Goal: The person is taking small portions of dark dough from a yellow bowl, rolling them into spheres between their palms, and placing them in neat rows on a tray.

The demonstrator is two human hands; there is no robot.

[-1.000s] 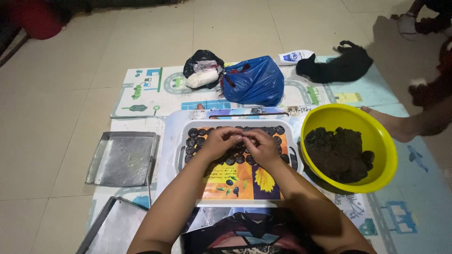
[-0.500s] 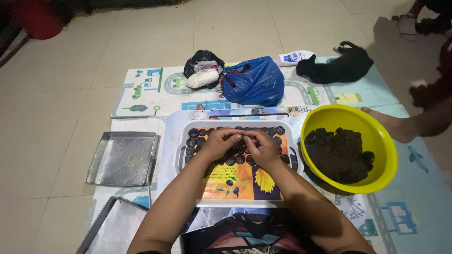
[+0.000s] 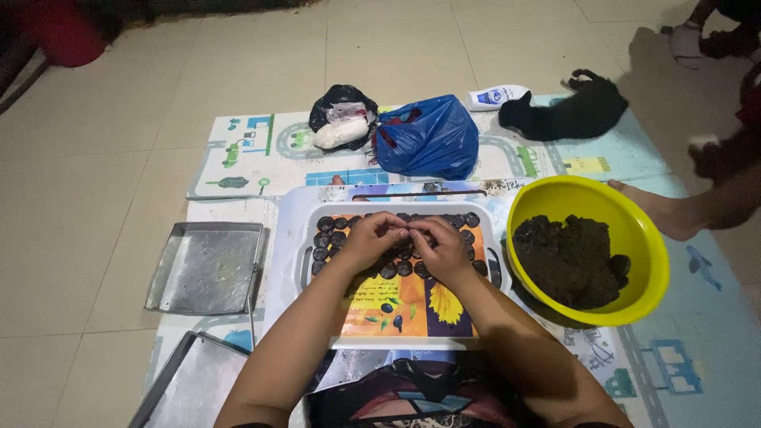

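My left hand (image 3: 371, 240) and my right hand (image 3: 437, 247) meet fingertip to fingertip over a white printed tray (image 3: 406, 337) on the floor mat. They pinch a small dark piece of dough between them; most of it is hidden by the fingers. Rows of small dark round dough discs (image 3: 330, 238) lie along the tray's far part, partly covered by my hands. To the right stands a yellow bowl (image 3: 634, 230) holding a lump of dark dough (image 3: 569, 260).
Two metal baking trays lie at left, one (image 3: 208, 268) beside the white tray, one (image 3: 190, 388) nearer me. A blue plastic bag (image 3: 426, 136), a black bag (image 3: 342, 116), a white bottle (image 3: 495, 97) and a black cloth (image 3: 572, 112) lie beyond. Another person's foot (image 3: 666, 212) rests at right.
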